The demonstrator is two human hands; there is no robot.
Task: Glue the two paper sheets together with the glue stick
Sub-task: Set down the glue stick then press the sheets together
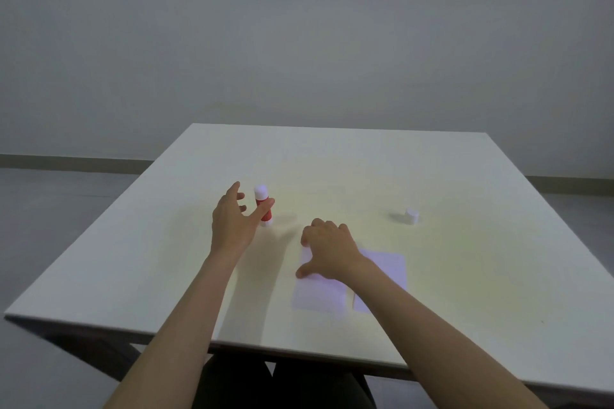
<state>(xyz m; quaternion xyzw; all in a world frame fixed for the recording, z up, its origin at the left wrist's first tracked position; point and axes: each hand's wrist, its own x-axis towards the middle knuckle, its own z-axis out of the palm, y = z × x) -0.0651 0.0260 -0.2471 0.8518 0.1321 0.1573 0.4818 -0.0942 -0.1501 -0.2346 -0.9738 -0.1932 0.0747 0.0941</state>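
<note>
A red glue stick [263, 206] with a white tip stands upright on the white table [432, 169], uncapped. My left hand [232, 222] is beside it, fingers spread, with the thumb just in front of the tube; no grip is closed on it. Two white paper sheets [319, 295] lie near the front of the table, one partly over the other [388, 266]. My right hand [327, 249] presses flat on the sheets' upper left part, fingers apart.
A small white cap [411, 216] stands on the table to the right, apart from the sheets. The table's front edge [299, 352] runs just before my forearms. Grey floor and wall lie beyond.
</note>
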